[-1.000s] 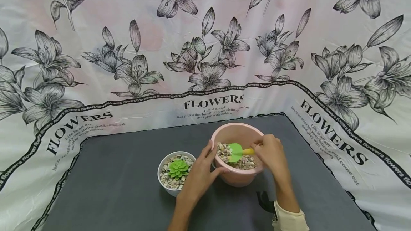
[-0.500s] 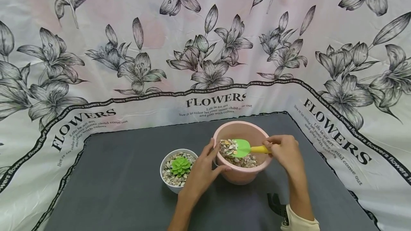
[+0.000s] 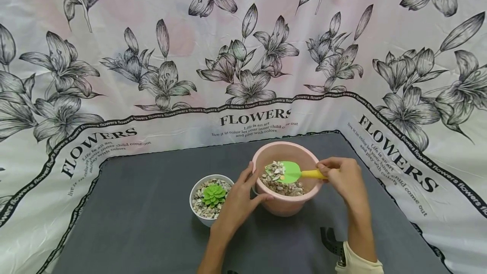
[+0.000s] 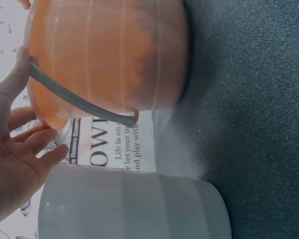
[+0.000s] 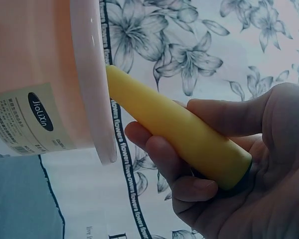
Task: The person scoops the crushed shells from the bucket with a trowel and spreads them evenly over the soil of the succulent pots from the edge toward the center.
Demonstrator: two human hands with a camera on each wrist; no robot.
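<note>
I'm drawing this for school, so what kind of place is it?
Maybe an indoor craft corner: a white flower-printed cloth hangs behind a flat dark-grey surface, where a round pink plastic bucket of small stones stands.

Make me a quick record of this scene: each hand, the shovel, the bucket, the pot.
Left hand: touching the pink bucket at its rim
Right hand: gripping the shovel by its yellow handle
Shovel: green blade inside the bucket, pebbles at its tip
Bucket: upright on the gray table, partly filled with pebbles
White pot: left of the bucket, holding pebbles and a green plant
</note>
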